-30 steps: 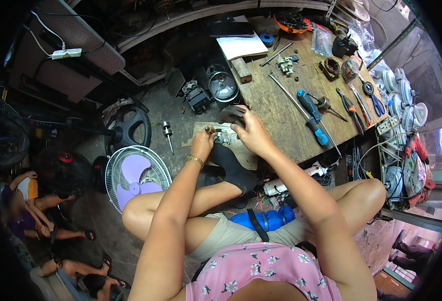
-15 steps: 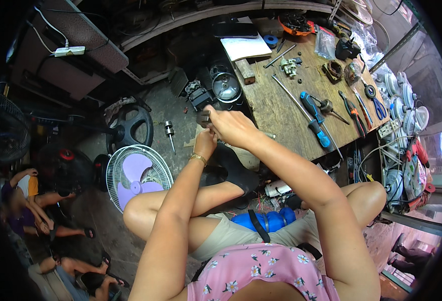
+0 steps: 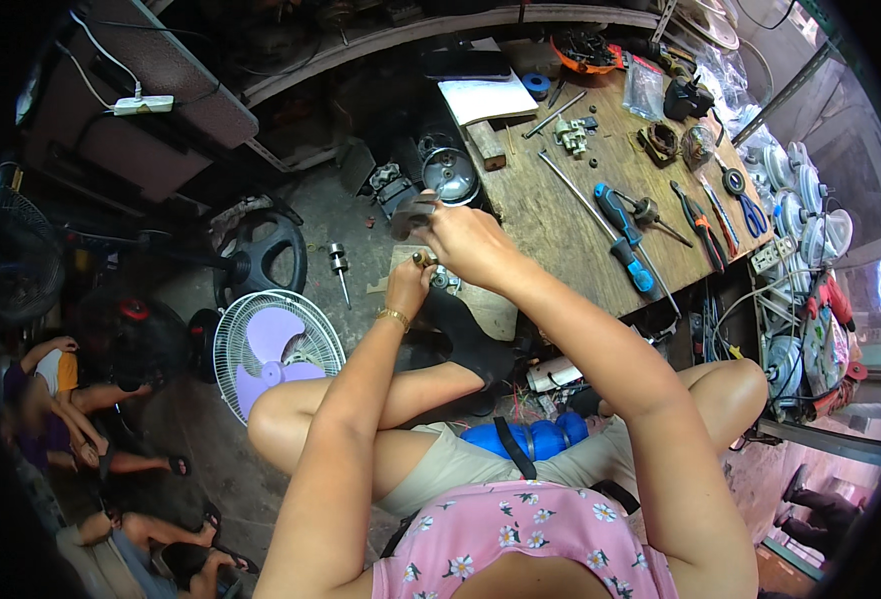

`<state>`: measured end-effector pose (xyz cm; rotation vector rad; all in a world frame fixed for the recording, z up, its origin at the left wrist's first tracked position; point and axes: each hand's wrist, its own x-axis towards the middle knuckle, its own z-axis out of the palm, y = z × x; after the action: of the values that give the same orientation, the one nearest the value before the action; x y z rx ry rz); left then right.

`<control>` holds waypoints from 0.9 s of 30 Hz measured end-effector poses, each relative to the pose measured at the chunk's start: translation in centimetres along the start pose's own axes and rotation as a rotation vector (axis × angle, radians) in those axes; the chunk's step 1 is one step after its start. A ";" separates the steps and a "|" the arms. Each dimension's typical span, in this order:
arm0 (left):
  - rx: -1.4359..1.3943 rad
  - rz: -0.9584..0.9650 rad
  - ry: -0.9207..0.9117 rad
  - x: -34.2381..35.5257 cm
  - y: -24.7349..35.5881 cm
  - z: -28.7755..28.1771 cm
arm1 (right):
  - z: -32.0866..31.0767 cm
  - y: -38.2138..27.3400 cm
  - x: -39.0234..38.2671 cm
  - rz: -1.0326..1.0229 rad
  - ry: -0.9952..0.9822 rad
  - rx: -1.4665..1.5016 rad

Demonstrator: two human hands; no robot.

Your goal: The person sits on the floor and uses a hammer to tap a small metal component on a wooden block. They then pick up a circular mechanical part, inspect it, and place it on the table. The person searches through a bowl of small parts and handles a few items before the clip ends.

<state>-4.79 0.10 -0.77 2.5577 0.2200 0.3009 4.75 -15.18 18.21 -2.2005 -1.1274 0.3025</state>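
My left hand (image 3: 406, 287) is closed around a small brass-coloured, round-ended piece (image 3: 422, 258) in front of my crossed legs. Just above and to the right, my right hand (image 3: 468, 242) grips a dark grey metal piece (image 3: 413, 216); motion blurs it, so its kind is unclear. The two hands are slightly apart. Beyond them on the floor sit a round metal housing (image 3: 450, 178) and a dark motor part (image 3: 391, 188). A rotor with a long thin shaft (image 3: 337, 262) lies to the left of my hands.
A wooden workbench (image 3: 550, 225) at the right carries screwdrivers (image 3: 632, 262), pliers (image 3: 700, 225), blue-handled scissors (image 3: 752, 212) and a copper-wound coil (image 3: 658, 143). A fan with purple blades (image 3: 276, 349) lies by my left knee, near a black fan base (image 3: 261, 250). Other people sit at far left.
My right hand has lifted a little away from my left hand with the grey metal piece. The brass-coloured end in my left hand now shows.
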 end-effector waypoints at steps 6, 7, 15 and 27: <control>-0.084 -0.095 0.110 -0.7 0.6 -0.1 | 0.2 1.2 -0.4 0.011 0.013 0.019; -0.070 -0.108 0.115 -0.6 0.9 -0.1 | 0.3 1.3 -0.5 0.023 -0.004 0.010; 0.036 -0.188 0.093 -1.1 -1.2 1.7 | 3.3 1.4 0.5 -0.144 -0.164 -0.137; 0.110 -0.227 0.034 -0.7 -1.6 2.7 | 3.9 1.1 0.1 -0.079 -0.101 -0.150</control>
<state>-4.88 -0.09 -3.97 2.6051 0.5488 0.2516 3.70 -13.83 14.49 -2.2855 -1.3267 0.3063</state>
